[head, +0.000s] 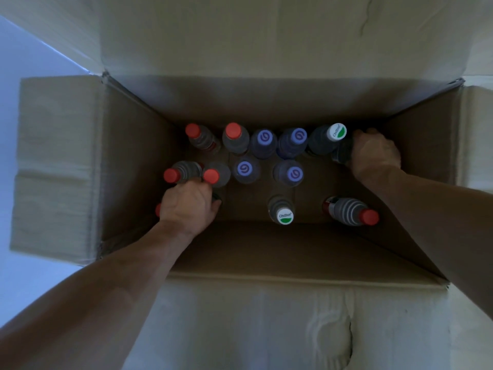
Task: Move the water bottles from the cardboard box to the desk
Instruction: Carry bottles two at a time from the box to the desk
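Observation:
I look straight down into an open cardboard box holding several upright water bottles with red, purple and white-green caps. My left hand reaches into the box's left side, its fingers curled round a bottle that it mostly hides, just below a red-capped bottle. My right hand is at the far right of the box, its fingers wrapped round a dark bottle beside the white-green-capped bottle. Other bottles include a purple-capped bottle in the middle and a red-capped one near the right front.
The box's four flaps are folded outward: left flap, far flap, near flap and right flap. A pale floor shows at the left. Bare box bottom lies between the front bottles.

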Demonstrator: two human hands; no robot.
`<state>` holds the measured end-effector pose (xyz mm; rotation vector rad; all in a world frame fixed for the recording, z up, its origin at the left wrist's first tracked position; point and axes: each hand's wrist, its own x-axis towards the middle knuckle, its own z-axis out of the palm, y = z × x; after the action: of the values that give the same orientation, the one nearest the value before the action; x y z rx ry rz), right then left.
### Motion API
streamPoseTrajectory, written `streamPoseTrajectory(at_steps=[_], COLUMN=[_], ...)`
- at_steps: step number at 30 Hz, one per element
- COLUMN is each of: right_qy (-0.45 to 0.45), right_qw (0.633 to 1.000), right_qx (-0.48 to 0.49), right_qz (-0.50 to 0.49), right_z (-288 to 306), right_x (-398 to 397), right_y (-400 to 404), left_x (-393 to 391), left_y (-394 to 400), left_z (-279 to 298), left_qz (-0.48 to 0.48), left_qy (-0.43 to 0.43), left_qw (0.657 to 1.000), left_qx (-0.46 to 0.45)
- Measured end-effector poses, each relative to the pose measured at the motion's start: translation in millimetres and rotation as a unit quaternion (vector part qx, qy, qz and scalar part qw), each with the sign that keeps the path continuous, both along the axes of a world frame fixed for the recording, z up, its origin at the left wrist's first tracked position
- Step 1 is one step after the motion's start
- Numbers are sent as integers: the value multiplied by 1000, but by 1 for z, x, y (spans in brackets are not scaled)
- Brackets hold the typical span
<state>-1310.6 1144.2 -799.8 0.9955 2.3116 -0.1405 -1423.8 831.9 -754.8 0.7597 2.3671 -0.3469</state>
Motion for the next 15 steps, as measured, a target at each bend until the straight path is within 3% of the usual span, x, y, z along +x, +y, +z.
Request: streamPoseTrajectory(at_steps=[6,15], right_qy=[-15,-2], right_qw=[1000,1000], right_qx=[-1,-9], right_qz=[0,12], right_z=[12,30], right_x=[5,18], right_y=[-6,-13], left_x=[-12,-30], left_y=[-4,11], left_z=[9,-22], left_qz=[94,148], left_qy=[-22,-121], left_qw=[993,973], left_qx=[73,131])
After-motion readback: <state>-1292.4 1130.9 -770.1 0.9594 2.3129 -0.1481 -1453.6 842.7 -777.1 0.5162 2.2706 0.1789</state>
